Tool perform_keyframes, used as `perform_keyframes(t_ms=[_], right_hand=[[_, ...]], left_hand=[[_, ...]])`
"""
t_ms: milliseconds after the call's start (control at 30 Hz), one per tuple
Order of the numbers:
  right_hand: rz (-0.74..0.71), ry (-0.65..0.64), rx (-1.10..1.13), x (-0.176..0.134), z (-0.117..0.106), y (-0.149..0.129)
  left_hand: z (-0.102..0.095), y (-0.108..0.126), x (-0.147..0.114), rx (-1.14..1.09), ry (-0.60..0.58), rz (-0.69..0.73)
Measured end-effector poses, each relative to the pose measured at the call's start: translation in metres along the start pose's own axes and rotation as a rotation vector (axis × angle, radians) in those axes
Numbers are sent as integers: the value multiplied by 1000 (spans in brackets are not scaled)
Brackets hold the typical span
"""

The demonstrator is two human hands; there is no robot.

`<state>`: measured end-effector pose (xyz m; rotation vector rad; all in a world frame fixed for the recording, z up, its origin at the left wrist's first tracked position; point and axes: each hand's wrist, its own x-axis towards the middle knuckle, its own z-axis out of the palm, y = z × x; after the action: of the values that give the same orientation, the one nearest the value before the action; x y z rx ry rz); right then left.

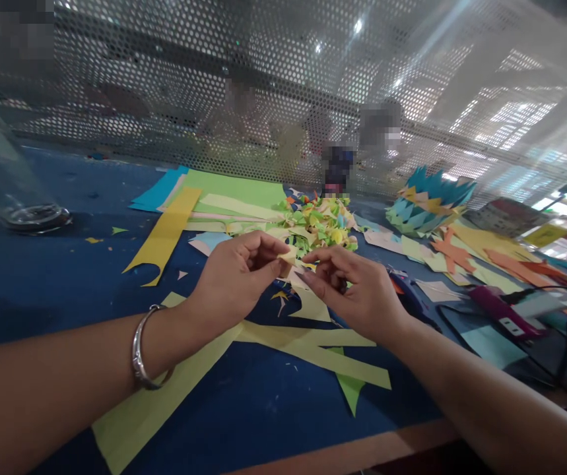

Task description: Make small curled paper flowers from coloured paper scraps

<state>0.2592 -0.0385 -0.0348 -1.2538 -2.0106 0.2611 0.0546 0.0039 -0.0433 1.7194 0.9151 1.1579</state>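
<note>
My left hand (236, 277), with a silver bangle at the wrist, pinches a small folded piece of pale yellow paper (289, 256) between thumb and fingers. Close on its right is my right hand (355, 284), its fingers curled and its thumb and index tips slightly apart. Whether those tips touch the paper is hard to make out. Beneath both hands lie pale yellow-green paper strips (313, 356) and a cut-out cream scrap (310, 305). Just beyond them is a heap of small green and yellow paper pieces (320, 221). A larger pale green sheet (149, 402) lies under my left forearm.
A clear glass vessel (20, 178) stands at the left. Yellow paper (164, 231) and green sheets (238, 188) lie on the blue table (90, 277). At the right are a blue paper crown-like form (426, 198), a purple power strip (505, 313) and cables. A perforated screen (174, 86) rises behind.
</note>
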Motion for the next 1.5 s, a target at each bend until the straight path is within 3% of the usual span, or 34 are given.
perform_keyframes(t_ms=[633, 900, 1067, 1300, 1500], right_hand=[[71, -115, 38, 9, -10, 7], [124, -143, 9, 16, -12, 11], [125, -246, -97, 19, -16, 8], [175, -366, -322, 14, -47, 12], [344, -194, -525, -31, -90, 55]], left_hand=[[-3, 4, 3, 73, -23, -174], [-3, 7, 2, 104, -39, -172], [-4, 8, 0, 154, -39, -149], [-5, 7, 1, 167, -51, -159], [-6, 2, 0, 112, -79, -170]])
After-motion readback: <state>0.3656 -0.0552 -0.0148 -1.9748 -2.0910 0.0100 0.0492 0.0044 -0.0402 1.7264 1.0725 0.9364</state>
